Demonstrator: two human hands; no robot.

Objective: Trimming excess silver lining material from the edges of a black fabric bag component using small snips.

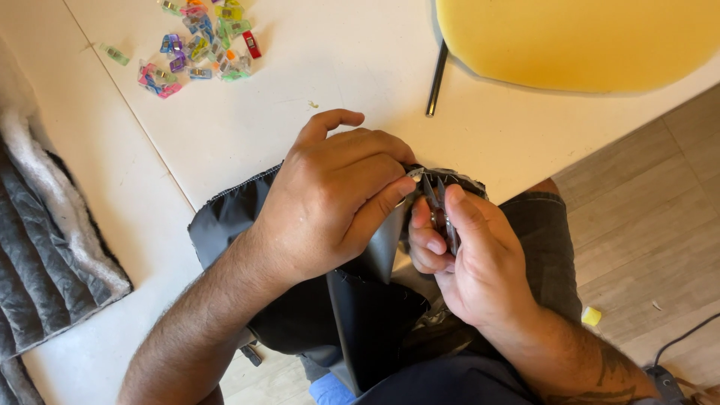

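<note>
Pinching the dark fabric's (300,300) seam, the left hand (330,202) grips tight; the right hand (472,262) seemingly clamps small snips (439,202).

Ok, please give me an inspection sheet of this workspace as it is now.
Surface: white table, seam line across it.
Job's things: dark fabric piece, stitched edge; small thread snips.
Clutter: colourful plastic clips; yellow foam; dark rod; grey quilted padding.
Hands: left hand pinches the fabric edge; right hand holds the snips.
Cables: one black cable on the floor.
Surroundings: wooden floor.
</note>
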